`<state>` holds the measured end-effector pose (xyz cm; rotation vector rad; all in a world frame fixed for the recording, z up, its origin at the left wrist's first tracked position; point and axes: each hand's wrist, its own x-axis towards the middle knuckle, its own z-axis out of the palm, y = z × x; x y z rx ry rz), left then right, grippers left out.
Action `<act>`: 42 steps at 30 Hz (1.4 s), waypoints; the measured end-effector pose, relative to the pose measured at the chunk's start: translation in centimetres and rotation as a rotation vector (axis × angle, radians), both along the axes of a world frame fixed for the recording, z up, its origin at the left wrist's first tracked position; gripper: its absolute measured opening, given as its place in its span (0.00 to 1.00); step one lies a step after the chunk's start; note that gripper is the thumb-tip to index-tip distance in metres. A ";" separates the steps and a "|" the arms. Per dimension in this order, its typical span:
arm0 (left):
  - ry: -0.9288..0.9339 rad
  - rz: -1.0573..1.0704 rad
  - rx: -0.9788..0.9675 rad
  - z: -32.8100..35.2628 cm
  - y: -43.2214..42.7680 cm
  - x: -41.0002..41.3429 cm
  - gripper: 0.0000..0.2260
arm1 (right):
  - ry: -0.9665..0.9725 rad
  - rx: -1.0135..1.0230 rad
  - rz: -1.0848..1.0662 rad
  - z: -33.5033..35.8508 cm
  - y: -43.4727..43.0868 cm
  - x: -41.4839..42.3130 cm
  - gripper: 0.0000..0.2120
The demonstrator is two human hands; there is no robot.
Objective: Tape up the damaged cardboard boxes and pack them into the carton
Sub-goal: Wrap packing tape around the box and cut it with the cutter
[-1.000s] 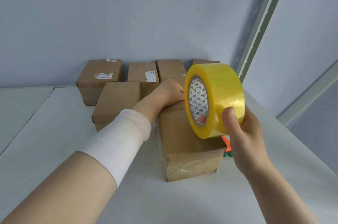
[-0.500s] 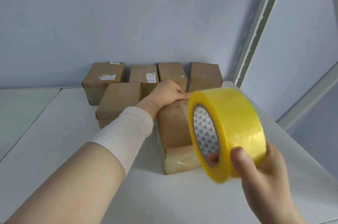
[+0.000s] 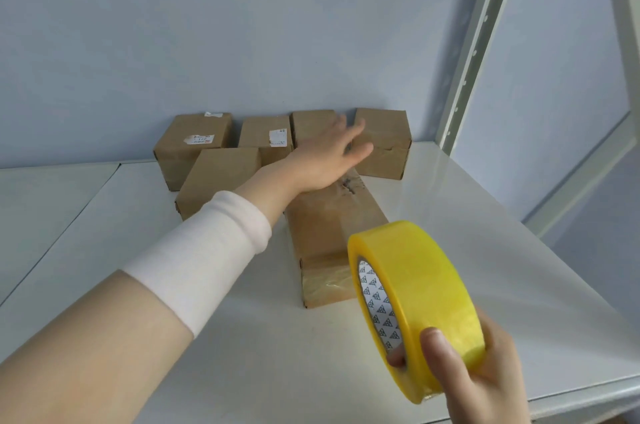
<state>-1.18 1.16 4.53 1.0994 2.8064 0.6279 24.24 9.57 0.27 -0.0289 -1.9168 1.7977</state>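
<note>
A long brown cardboard box (image 3: 332, 226) lies on the white table, its near end wrapped in clear tape and a torn spot near its far end. My left hand (image 3: 327, 157) hovers over that far end with fingers spread, holding nothing, blurred by motion. My right hand (image 3: 481, 385) at the lower right grips a yellow roll of tape (image 3: 415, 306), held upright close to the camera and covering the box's near right corner.
Several more brown boxes stand by the back wall: two with white labels (image 3: 194, 143) (image 3: 266, 138), one at the far right (image 3: 384, 143), one in front (image 3: 218, 178). A white shelf post (image 3: 474, 43) rises at the right. The table edge (image 3: 571, 396) runs at lower right.
My left hand has lifted off the box and opened, reaching toward the back boxes. My right hand has brought the tape roll down and to the right, nearer the camera.
</note>
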 end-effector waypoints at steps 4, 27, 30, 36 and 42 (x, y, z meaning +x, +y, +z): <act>-0.027 -0.107 -0.292 -0.4 0.2 0.9 0.27 | -0.003 -0.039 0.039 -0.5 0.2 -0.4 0.14; 0.069 -0.225 -0.262 -2.4 -0.6 3.8 0.21 | -0.018 -0.008 0.242 -2.1 1.9 -2.4 0.10; 0.072 -0.229 -0.242 -1.9 -0.5 4.1 0.21 | 0.000 -0.053 0.188 -2.2 2.0 -2.1 0.12; 0.122 -0.176 -0.308 -2.3 -0.3 4.1 0.26 | -0.105 -0.047 0.129 -3.0 2.2 -1.1 0.19; 0.037 -0.152 0.238 -0.9 -2.8 6.4 0.28 | -0.135 -0.029 0.153 -2.6 2.4 -1.6 0.19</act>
